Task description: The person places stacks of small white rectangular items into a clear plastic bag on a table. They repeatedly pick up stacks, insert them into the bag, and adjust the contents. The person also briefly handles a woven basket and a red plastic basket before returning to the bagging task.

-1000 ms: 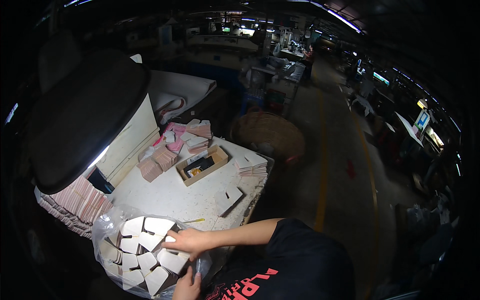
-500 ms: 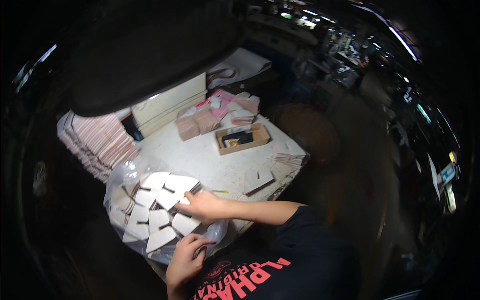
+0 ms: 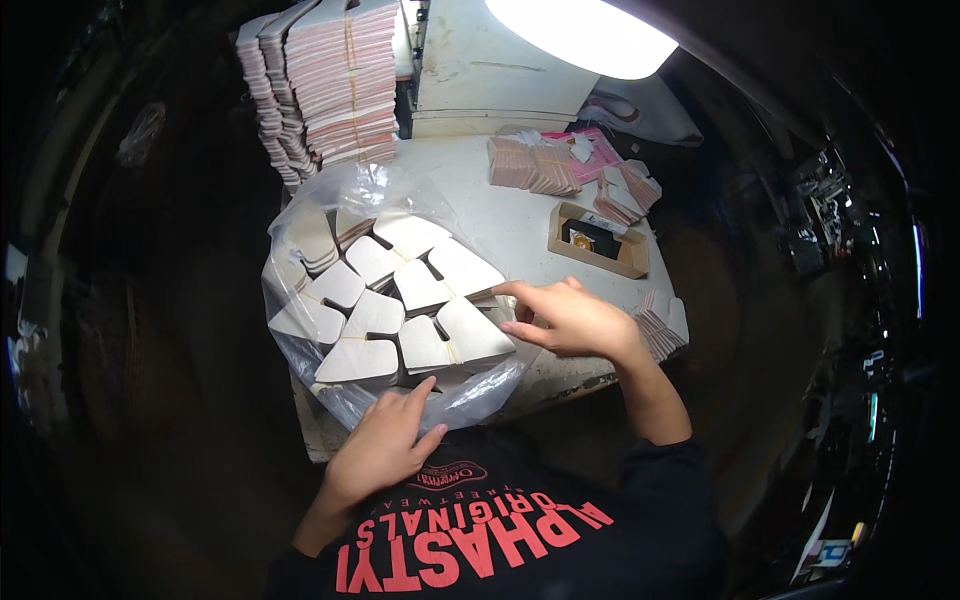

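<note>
A clear plastic bag [image 3: 455, 400], its mouth spread wide, stands on the table in front of me. Packed inside are several bundles of white slotted card-like pieces [image 3: 375, 312], some with a thin band round them. My left hand [image 3: 385, 445] lies at the bag's near rim, fingers stretched out and thumb apart. At the bag's right side is my right hand [image 3: 575, 318], index finger and thumb apart, fingertips by the edge of the rightmost bundles. Nothing shows held in either hand. Whether the right fingertips touch the bag or a bundle, I cannot tell.
Tall banded stacks of pink-edged pieces [image 3: 345, 85] rise behind the bag. Toward the right are smaller bundles [image 3: 533, 163], a cardboard box [image 3: 640, 256] with dark items, and a fanned stack [image 3: 662, 322] by the table edge [image 3: 570, 383]. A bright lamp [image 3: 590, 35] hangs above.
My view has swung, bringing the bag closer to the middle. My right hand has moved off the pieces to the bag's right side. The left fingers have straightened at the near rim.
</note>
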Demonstrator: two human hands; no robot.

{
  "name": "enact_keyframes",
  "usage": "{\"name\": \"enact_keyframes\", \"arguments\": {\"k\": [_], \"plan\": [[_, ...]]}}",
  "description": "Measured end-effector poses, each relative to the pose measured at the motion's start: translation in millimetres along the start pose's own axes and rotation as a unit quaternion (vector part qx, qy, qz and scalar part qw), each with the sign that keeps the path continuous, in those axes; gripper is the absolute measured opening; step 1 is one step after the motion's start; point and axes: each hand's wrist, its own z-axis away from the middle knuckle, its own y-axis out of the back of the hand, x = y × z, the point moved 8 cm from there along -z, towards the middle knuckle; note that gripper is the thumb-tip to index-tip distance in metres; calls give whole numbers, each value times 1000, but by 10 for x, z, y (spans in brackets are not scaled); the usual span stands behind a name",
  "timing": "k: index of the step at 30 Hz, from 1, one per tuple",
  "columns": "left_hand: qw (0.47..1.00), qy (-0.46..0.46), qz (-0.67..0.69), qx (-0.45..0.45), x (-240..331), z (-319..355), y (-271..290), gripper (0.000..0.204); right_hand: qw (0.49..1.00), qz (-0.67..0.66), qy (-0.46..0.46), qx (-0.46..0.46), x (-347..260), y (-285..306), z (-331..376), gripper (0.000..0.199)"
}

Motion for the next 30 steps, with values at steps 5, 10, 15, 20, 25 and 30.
{"name": "enact_keyframes", "arguments": {"k": [5,10,15,20,25,30], "plan": [[993,-47,99,50,39,179,346,37,951,-292,27,103,317,521,-536,31],[989,-92,108,39,36,361,228,28,953,-4,-95,287,1511,675,-1364,75],[992,10,125,-2,-117,438,36,22,928,157,-236,243,2617,628,-1990,103],[994,22,103,24,-49,351,76,20,910,213,-329,133,3107,154,-2312,97],[994,36,98,6,-82,302,16,20,878,269,-273,288,2973,-16,-2488,64],[995,30,90,18,-123,314,1,21,882,264,-180,346,2747,90,-2302,33]]}}
